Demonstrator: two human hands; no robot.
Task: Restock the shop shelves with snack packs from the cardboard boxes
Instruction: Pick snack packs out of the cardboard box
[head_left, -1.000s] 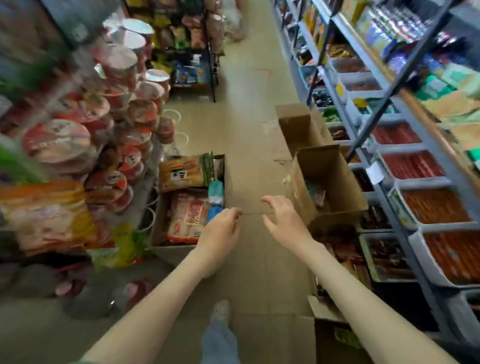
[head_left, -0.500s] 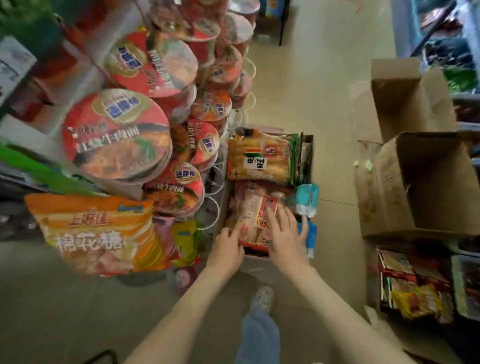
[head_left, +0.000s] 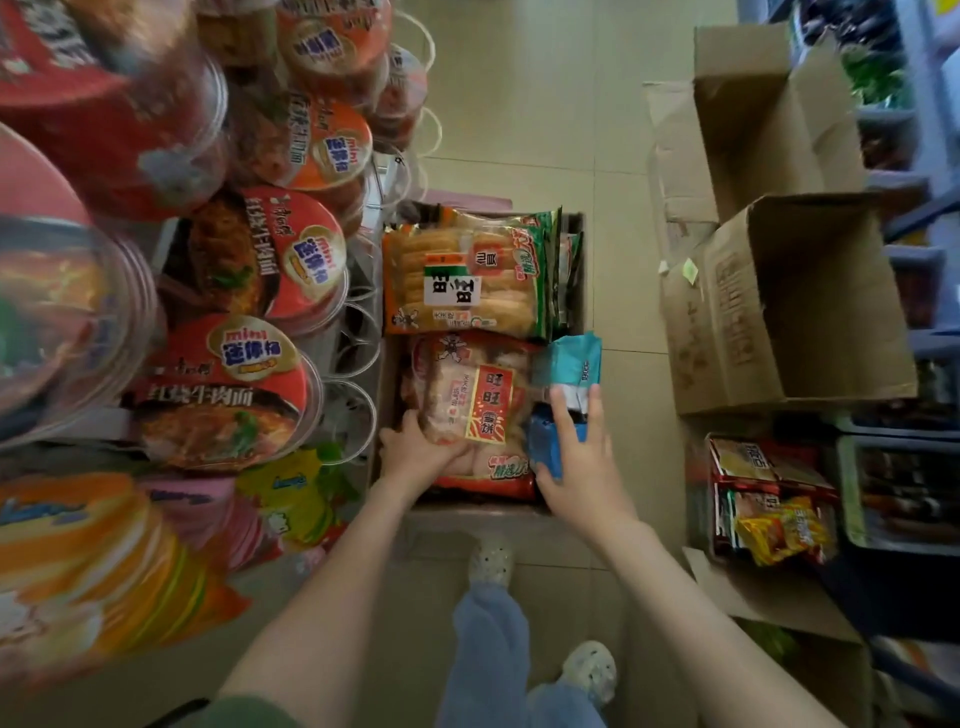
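Since a moment ago: both hands have dropped lower into the open cardboard box on the floor (head_left: 574, 291); the left has curled onto the near pack, and the right has slid off it toward the blue packets.
Left hand (head_left: 415, 454): fingers and thumb wrapped round the near-left corner of the red-and-clear rice-cracker pack (head_left: 470, 410).
Right hand (head_left: 576, 457): fingers straight and spread, lying flat on the small blue foil packets (head_left: 550, 447), gripping nothing.
Where the pack lies: flat in the box's near half, directly ahead of both hands, its long axis running away from the person.
Nearer hand: the left, already on it; the right sits just beside its right edge, so I'd judge a two-handed lift needs that hand brought back across.
Large packs on top: two, the red one and an orange-and-green rice-cracker pack (head_left: 467, 275) beyond it, edges touching.
Blue packets: at least two, count unclear.
Other boxes: two open brown cardboard boxes (head_left: 810, 312) to the right.
Hanging noodle bowls (head_left: 270, 260): many, left.
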